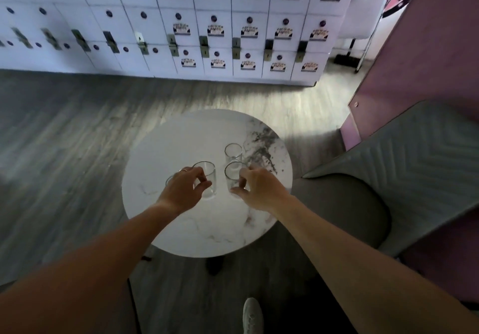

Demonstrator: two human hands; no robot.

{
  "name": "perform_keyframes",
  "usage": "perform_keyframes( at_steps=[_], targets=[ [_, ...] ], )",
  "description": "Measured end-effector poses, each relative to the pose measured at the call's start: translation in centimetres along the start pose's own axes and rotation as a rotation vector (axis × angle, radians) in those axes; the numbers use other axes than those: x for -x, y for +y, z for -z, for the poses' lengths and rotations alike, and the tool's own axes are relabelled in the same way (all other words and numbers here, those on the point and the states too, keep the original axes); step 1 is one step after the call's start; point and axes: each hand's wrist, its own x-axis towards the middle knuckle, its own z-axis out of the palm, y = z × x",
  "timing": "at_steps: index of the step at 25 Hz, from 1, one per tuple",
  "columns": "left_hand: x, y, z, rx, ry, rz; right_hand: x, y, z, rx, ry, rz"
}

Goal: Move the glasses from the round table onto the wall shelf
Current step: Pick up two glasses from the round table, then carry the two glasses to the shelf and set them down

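Marble round table (181, 136) holds the glasses; left hand (185, 188) clamped on left glass (207, 178), right hand (259, 191) on right glass (232, 175); third glass (233, 152) at 12 o'clock risks clinking; slippery walls.

No text, number or brand can be made out anywhere in the view. Printed stickers (216, 30) are seen on many doors of the white lockers (181, 35) beyond the round table (197, 230), but their lettering is too blurred and small to be read. Small dark round badges (213, 18) are set above the stickers on those doors, and whatever is marked on them cannot be told either.
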Motion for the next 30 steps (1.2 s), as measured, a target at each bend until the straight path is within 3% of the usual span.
perform_keyframes(
  at_steps=[6, 12, 21, 30],
  targets=[
    [3.5, 8.8, 9.0, 0.079, 0.098, -0.273, 7.0, -4.3, 8.8, -0.066, 0.287, -0.123],
    [8.7, 21.8, 10.7, 0.2, 0.074, -0.552, 20.4, -4.7, 16.6, -0.044, 0.553, -0.327],
    [25.9, 44.4, 3.8, 0.242, -0.156, -1.083, 52.5, -3.2, 22.7, 0.065, 0.905, -0.705],
    [57.8, 60.2, -8.4, 0.371, -0.56, -1.454, 90.3, -5.0, 16.9, 0.128, 1.108, -1.169]
  ],
)
